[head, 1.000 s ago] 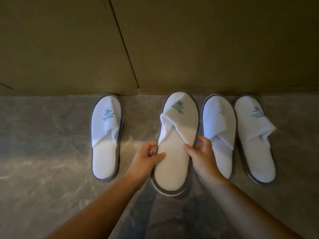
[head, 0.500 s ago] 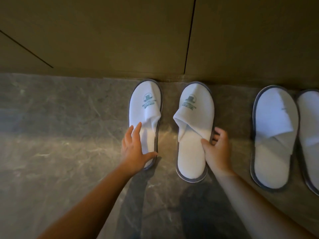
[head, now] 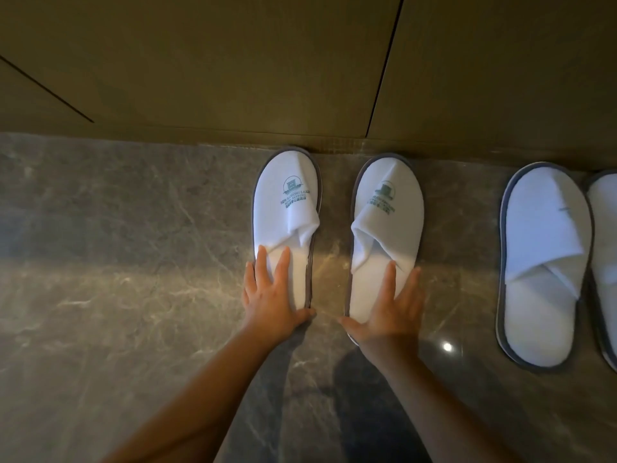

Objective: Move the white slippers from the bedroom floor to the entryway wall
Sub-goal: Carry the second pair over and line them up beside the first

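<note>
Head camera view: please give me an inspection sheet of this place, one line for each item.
Surface: grey marble floor, glossy.
Job's things: left slipper and right slipper, toes at the wall; second pair further right.
Clutter: nothing seen.
Grippers: left hand flat on left slipper's heel; right hand flat on right slipper's heel; neither grasps.
Cables: nothing seen.
Surroundings: tan panelled wall with dark seams.
</note>
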Demonstrator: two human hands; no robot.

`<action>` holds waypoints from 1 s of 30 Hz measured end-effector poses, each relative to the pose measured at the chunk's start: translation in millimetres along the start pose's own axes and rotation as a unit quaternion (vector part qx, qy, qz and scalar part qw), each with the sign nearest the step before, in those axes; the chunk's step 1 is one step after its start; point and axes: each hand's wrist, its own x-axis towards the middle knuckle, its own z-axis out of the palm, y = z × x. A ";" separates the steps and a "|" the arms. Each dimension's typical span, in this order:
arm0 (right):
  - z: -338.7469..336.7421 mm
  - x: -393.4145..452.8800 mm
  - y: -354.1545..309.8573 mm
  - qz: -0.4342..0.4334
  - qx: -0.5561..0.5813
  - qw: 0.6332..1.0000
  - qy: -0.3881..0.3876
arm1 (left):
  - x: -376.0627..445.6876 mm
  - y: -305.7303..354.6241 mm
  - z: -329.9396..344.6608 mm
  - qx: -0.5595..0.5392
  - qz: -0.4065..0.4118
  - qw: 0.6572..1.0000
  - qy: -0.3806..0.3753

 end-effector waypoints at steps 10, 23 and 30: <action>1.8 10.6 -7.0 -0.015 -0.017 1.000 -0.009 | -3.1 -1.5 -5.5 -0.029 0.008 0.999 -0.014; 4.1 8.3 -14.2 0.026 0.011 1.000 -0.006 | 0.2 2.5 -4.0 -0.017 0.006 1.000 -0.002; -5.2 2.7 -11.5 0.002 -0.009 1.000 0.007 | -1.9 10.6 -13.5 -0.014 0.004 1.000 0.013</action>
